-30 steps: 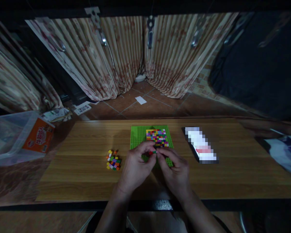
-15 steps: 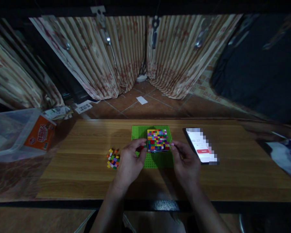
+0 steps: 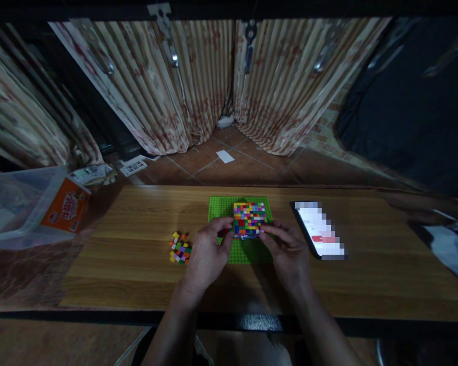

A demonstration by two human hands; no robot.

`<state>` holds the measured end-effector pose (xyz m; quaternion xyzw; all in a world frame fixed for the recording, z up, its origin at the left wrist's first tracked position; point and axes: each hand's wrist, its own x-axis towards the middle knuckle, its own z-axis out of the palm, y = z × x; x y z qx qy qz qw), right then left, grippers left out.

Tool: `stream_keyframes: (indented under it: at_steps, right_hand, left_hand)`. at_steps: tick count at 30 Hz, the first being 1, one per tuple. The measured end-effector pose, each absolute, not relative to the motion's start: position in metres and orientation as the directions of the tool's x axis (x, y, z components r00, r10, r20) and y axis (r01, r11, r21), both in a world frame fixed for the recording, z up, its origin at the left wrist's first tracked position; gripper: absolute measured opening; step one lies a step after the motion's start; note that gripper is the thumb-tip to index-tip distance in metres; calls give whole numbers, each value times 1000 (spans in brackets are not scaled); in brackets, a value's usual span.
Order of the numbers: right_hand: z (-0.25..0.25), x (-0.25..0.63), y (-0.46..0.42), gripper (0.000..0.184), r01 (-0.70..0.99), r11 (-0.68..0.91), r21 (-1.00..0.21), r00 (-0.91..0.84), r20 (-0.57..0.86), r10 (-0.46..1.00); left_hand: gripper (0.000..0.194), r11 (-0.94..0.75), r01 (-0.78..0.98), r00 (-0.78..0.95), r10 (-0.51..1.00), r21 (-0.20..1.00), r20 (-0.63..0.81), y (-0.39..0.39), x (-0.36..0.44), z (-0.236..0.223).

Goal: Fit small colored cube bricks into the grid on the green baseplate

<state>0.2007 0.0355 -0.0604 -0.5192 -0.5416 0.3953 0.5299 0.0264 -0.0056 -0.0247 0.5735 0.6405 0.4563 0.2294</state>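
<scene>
Over the middle of the desk (image 3: 130, 244), the left hand (image 3: 206, 251) is curling its fingers beside the left side of the multicoloured brick block (image 3: 249, 216), gripping what are looking like small red and green bricks, mostly hidden. The right hand (image 3: 292, 256) is now bringing its thumb and forefinger in to the block's near right corner rather than standing off its side; whether they are pinching a brick, I cannot tell. This closing-in is putting both hands at the block, as if for lining up or pressing its edges.

The block is sitting upright on the green baseplate (image 3: 238, 254), towards its far right part. It is showing a compact, roughly square top of tightly packed red, yellow, purple, green and white studs, with the baseplate's near part lying bare.

Farther out, loose bricks (image 3: 181, 251) are lying left of the left hand, and a lit phone (image 3: 313, 229) is resting to the right.
</scene>
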Motion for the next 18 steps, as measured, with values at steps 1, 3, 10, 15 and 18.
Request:
stream_keyframes:
  at_steps: [1, 3, 10, 15, 18]
  right_hand:
    - [-62, 200, 36, 13, 113, 125, -986, 99, 137, 986]
    - [-64, 200, 37, 15, 51, 70, -996, 101, 75, 992]
    - [-61, 197, 39, 22, -87, -42, -995, 121, -53, 991]
    - [-58, 197, 39, 26, -162, -89, -983, 110, -108, 988]
    - [-57, 196, 39, 30, -203, -117, -972, 97, -139, 986]
  left_hand:
    - [24, -73, 528, -235, 945, 846, 228, -6, 26, -25]
    - [24, -70, 537, -234, 945, 840, 229, -6, 26, -25]
    - [25, -65, 561, -222, 948, 825, 226, -5, 28, -28]
    - [28, -83, 575, -202, 950, 814, 239, -4, 29, -34]
    - [30, -95, 589, -187, 950, 802, 250, -5, 31, -34]
